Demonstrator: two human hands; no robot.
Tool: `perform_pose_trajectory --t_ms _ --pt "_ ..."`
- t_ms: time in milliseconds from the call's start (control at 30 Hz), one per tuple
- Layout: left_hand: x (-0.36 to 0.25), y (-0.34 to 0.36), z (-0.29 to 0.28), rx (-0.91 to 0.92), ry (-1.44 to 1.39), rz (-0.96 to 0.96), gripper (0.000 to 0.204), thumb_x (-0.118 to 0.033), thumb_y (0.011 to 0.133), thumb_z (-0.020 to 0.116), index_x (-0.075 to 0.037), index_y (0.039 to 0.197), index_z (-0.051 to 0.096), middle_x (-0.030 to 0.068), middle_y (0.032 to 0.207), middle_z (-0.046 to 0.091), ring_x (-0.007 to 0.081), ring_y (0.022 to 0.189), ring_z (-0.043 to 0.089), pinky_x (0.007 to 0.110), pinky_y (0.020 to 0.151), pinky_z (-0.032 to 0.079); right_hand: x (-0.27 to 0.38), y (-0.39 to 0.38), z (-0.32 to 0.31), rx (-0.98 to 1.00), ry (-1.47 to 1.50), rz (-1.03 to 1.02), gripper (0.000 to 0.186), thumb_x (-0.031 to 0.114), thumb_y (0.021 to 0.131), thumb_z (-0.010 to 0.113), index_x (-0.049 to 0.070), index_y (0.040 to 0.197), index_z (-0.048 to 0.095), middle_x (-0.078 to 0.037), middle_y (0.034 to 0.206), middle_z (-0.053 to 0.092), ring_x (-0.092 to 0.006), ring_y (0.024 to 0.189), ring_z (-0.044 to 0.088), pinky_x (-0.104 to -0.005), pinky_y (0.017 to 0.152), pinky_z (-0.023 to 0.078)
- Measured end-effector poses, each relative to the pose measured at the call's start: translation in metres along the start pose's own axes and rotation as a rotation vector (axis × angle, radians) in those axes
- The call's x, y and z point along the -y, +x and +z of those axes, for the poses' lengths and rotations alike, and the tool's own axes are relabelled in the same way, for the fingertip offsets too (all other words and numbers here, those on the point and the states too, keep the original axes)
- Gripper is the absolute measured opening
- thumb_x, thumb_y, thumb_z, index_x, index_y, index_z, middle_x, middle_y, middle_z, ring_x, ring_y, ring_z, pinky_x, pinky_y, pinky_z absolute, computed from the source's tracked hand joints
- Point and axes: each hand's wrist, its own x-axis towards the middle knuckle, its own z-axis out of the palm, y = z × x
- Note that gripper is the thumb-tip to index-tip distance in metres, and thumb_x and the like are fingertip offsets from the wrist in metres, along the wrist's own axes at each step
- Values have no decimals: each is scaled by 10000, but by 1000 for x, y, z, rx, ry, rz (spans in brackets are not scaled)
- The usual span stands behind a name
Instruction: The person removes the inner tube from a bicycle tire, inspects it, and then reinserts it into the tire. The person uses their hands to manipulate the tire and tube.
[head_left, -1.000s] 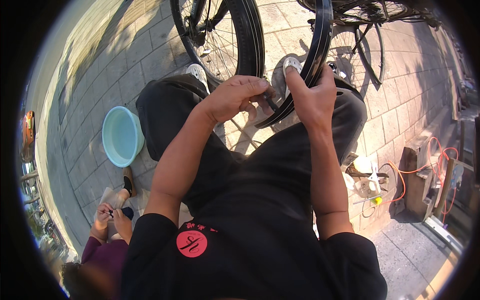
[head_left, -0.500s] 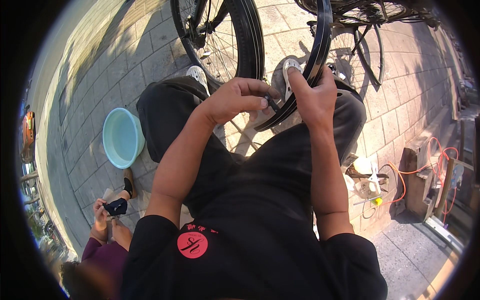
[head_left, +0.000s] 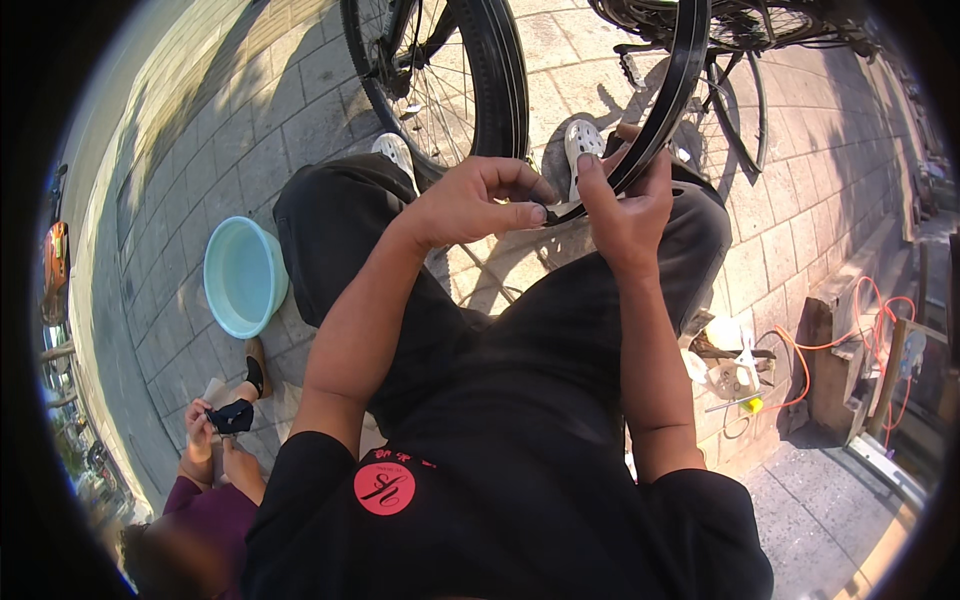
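From where I stand, the black band (head_left: 688,50) has swung toward the person's right since half a second ago: its upper length leans farther over, and a pedal (head_left: 630,68) now shows clear beside it. Its lower end, which hung down between the knees, is drawn up and lies flatter between the hands. The right hand (head_left: 632,225) is curled partly shut around the band, thumb on the near side and fingers beyond. The left hand (head_left: 462,208) has thumb and forefinger bent toward each other, just a small gap between, at the band's end; I can't tell whether they pinch it. The band is glossy, narrow and curved, with thin pale lines along it. It rises past the right knee, with a white shoe (head_left: 583,142) just behind.
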Motion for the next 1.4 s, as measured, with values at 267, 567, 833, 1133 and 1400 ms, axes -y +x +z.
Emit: perform_pose_trajectory --t_ms 267,567,833,1133,1400 --pt "5 4 4 -90 338 97 193 -179 953 784 -28 1071 755 14 938 723 90 866 675 273 768 538 -10 -3 -4 56 -142 -40 469 64 889 807 -4 1277 553 -5 947 661 -60 835 633 -235 723 527" --pt "1 5 25 -162 1207 274 196 -210 915 720 -31 986 687 144 937 675 369 861 691 460 742 553 -18 -6 -4 59 -598 -295 546 202 794 852 -18 1205 568 -161 909 745 -370 794 705 -459 780 540" --pt "17 11 29 -217 1218 163 216 -246 926 687 -38 986 680 162 939 677 403 889 679 485 766 548 -31 -19 -11 70 -708 -432 545 213 801 853 -10 1216 582 -197 909 701 -388 839 678 -479 750 543" --pt "17 7 0 -194 237 -127 302 -216 1069 644 16 1262 654 50 983 728 89 863 702 236 562 534 -25 -13 -23 -66 -168 2 366 143 889 814 24 1130 566 -24 861 698 -94 747 672 -288 683 546" --pt "39 8 16 -139 85 41 402 -224 1025 730 15 1339 653 38 1037 745 81 900 685 229 766 542 -40 -7 -25 -103 -21 24 453 166 895 837 8 1226 572 -9 952 656 -72 820 626 -253 714 529"
